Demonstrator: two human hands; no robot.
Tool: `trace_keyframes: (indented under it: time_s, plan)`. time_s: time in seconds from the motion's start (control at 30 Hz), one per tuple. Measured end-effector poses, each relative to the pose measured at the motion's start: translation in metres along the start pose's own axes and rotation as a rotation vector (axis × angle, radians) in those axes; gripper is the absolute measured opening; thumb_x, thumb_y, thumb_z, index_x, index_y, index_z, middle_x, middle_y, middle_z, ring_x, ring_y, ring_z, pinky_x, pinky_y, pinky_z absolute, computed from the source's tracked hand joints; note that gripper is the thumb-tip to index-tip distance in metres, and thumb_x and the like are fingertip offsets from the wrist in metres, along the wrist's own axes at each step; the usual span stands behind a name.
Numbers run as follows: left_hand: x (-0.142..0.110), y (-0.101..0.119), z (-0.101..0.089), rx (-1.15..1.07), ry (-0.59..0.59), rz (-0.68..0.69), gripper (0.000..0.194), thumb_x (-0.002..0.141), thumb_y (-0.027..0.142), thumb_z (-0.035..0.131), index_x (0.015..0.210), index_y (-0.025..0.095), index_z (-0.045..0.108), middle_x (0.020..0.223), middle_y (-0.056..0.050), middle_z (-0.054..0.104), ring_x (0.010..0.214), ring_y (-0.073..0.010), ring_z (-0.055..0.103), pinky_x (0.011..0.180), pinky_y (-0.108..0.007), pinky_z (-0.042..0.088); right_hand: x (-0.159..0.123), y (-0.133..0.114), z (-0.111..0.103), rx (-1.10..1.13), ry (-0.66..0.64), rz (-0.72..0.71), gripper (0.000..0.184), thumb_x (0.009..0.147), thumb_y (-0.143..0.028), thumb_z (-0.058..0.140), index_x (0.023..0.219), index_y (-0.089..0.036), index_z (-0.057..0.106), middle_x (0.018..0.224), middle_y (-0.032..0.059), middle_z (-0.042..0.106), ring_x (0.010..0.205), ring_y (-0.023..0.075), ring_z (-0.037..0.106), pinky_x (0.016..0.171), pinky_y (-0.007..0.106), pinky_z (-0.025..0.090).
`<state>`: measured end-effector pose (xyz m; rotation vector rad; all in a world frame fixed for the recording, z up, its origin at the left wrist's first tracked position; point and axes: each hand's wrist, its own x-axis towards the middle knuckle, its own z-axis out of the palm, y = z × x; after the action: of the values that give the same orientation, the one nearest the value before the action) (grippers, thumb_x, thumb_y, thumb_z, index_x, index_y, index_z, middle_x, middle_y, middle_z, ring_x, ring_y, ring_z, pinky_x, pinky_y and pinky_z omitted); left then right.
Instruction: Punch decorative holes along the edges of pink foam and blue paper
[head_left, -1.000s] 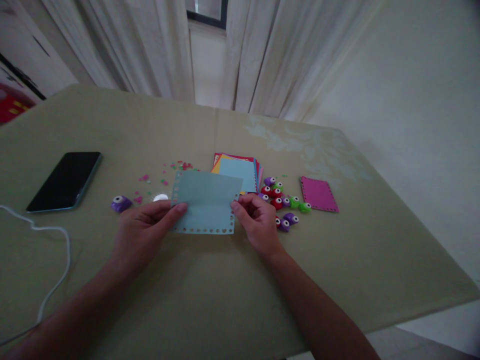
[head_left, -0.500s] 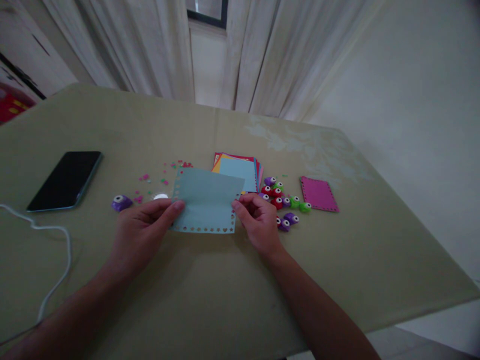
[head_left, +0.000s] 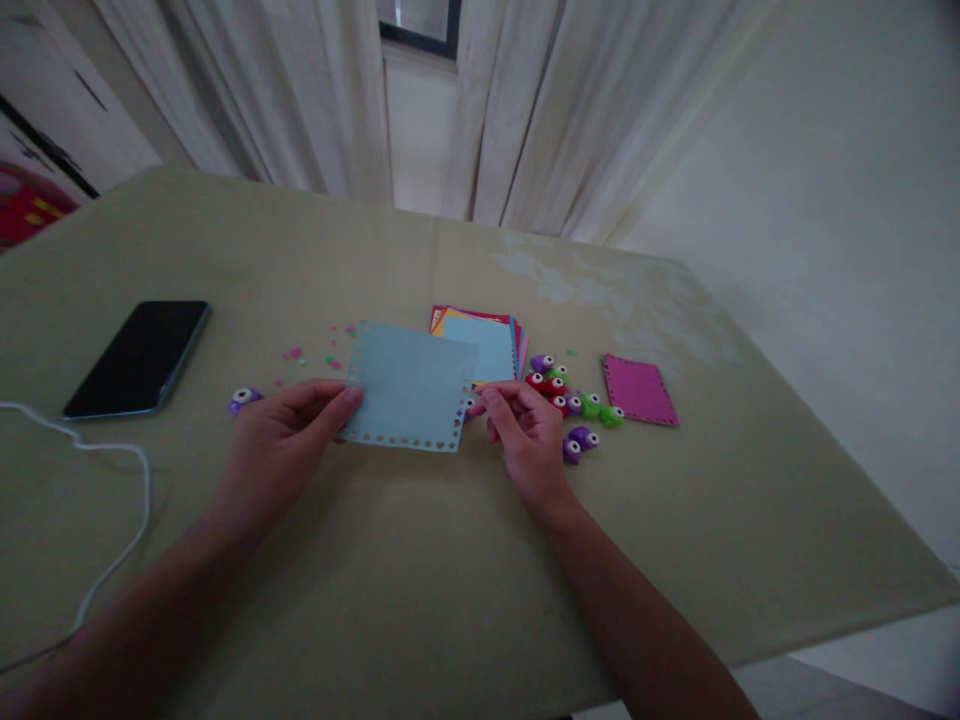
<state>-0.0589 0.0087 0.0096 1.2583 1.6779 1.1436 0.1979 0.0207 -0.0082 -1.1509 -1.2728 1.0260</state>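
Note:
Above the table, a light blue sheet of paper (head_left: pixel 409 385) with small shapes punched along its edges is held up, tilted. My left hand (head_left: pixel 296 430) pinches its left edge between thumb and fingers. By the right edge is my right hand (head_left: pixel 525 435), thumb and forefinger closed together; I cannot tell whether they touch the paper or hold something tiny. A small purple punch with an eye-like top (head_left: pixel 244 400) lies left of my left hand. Past my right hand sit several red, purple and green punches (head_left: pixel 591 405), partly hidden by it.
Behind the sheet lies a stack of coloured paper (head_left: pixel 484 345). A pink punched sheet (head_left: pixel 640 390) is at the right. Tiny paper cut-outs (head_left: pixel 292 354) are scattered left of centre. A dark tablet (head_left: pixel 139 360) and a white cable (head_left: pixel 142 500) occupy the left side.
The blue sheet has shifted slightly left and up with my left hand. My right fingers have come away from its face to beside its right edge.

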Motion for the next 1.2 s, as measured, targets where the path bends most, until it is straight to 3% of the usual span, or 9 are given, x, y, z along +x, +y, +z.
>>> trace_keyframes:
  time_s: [0.13,0.3,0.4,0.53,0.7,0.9,1.03,1.2]
  plan:
    - [0.015,-0.010,-0.008,0.088,-0.005,-0.001,0.040,0.079,0.061,0.075,0.091,0.023,0.080,0.077,-0.001,0.077,0.067,-0.0202,0.065,0.059,-0.027,0.049,0.001,0.005,-0.004,-0.331,0.013,-0.141,0.017,0.101,-0.034,0.070,0.110,-0.020,0.075,0.094,0.0051,0.075,0.074,0.0177,0.064,0.068,0.031,0.054]
    - [0.023,-0.018,-0.011,0.199,-0.039,0.028,0.041,0.083,0.062,0.069,0.093,0.024,0.078,0.078,-0.002,0.076,0.068,-0.0215,0.064,0.061,-0.029,0.048,-0.001,0.013,-0.003,-0.678,-0.209,-0.268,0.030,0.096,-0.027,0.077,0.125,-0.019,0.073,0.123,0.0138,0.071,0.114,0.0297,0.066,0.103,0.046,0.055]
    - [0.026,-0.018,-0.015,0.272,-0.104,0.058,0.043,0.085,0.063,0.063,0.090,0.023,0.077,0.076,-0.002,0.075,0.068,-0.0221,0.065,0.062,-0.030,0.047,-0.002,0.011,-0.003,-0.717,-0.366,-0.286,0.022,0.098,-0.013,0.067,0.117,-0.019,0.075,0.120,0.0124,0.072,0.118,0.0285,0.066,0.107,0.047,0.053]
    - [0.029,-0.015,-0.023,0.495,-0.198,0.127,0.045,0.084,0.063,0.058,0.083,0.023,0.078,0.067,-0.002,0.071,0.063,-0.0223,0.062,0.061,-0.031,0.044,-0.004,0.007,-0.004,-0.640,-0.508,-0.299,0.052,0.089,0.004,0.055,0.132,-0.020,0.070,0.140,0.0119,0.067,0.134,0.0250,0.060,0.120,0.047,0.045]
    - [0.030,-0.013,-0.027,0.443,-0.224,0.191,0.043,0.085,0.062,0.060,0.079,0.024,0.077,0.064,-0.002,0.070,0.060,-0.0204,0.060,0.058,-0.029,0.042,-0.006,0.009,-0.001,-0.633,-0.428,-0.269,0.045,0.095,-0.014,0.065,0.139,-0.020,0.066,0.138,0.0149,0.068,0.133,0.0300,0.060,0.118,0.052,0.047]
    - [0.026,-0.009,-0.023,0.272,-0.248,0.135,0.040,0.084,0.061,0.067,0.081,0.023,0.078,0.057,0.001,0.062,0.053,-0.0164,0.052,0.050,-0.025,0.037,-0.006,0.013,0.003,-0.507,-0.286,-0.227,0.052,0.090,-0.008,0.062,0.140,-0.022,0.064,0.137,0.0116,0.071,0.127,0.0265,0.066,0.115,0.048,0.051]
    - [0.022,-0.005,-0.020,0.185,-0.222,0.073,0.041,0.081,0.063,0.070,0.082,0.023,0.079,0.058,0.002,0.061,0.051,-0.0146,0.048,0.047,-0.024,0.035,-0.005,0.016,0.006,-0.301,-0.207,-0.126,0.048,0.092,-0.015,0.067,0.139,-0.022,0.062,0.127,0.0103,0.073,0.116,0.0232,0.072,0.108,0.043,0.058]
    - [0.021,-0.001,-0.020,0.119,-0.195,0.024,0.041,0.077,0.063,0.074,0.081,0.022,0.079,0.059,0.002,0.061,0.051,-0.0138,0.048,0.049,-0.024,0.036,-0.004,0.021,0.007,-0.164,-0.130,-0.142,0.055,0.092,-0.018,0.070,0.145,-0.025,0.056,0.127,0.0084,0.072,0.118,0.0214,0.072,0.109,0.043,0.059]
